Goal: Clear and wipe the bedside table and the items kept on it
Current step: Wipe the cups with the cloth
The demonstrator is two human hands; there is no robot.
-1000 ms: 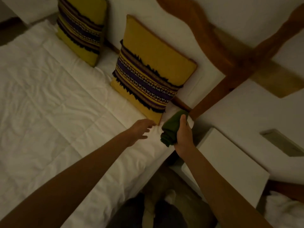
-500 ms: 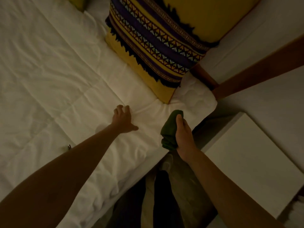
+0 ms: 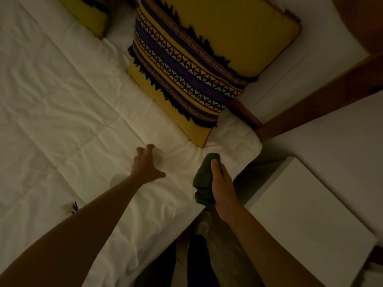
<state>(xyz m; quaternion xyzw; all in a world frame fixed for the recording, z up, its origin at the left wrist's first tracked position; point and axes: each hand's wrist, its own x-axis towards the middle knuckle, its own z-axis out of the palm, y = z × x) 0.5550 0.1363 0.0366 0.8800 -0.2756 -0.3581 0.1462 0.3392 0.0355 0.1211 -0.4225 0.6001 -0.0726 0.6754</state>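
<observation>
Nearest you, the right hand (image 3: pixel 220 186) is clenched around a bunched green cloth (image 3: pixel 202 179), kept over the bed's edge, probably so it is ready for wiping. Beside it to your right sits the white table (image 3: pixel 310 206), its visible top bare, which suggests clearing is done and wiping comes next. Your left hand (image 3: pixel 146 165) reaches onto the bed (image 3: pixel 62 110) with fingers spread and curled over a pale round thing I cannot identify in this dim light; whether it grips it is unclear. Farther off, a yellow patterned cushion (image 3: pixel 199 65) leans at the head of the bed, well clear of both hands.
</observation>
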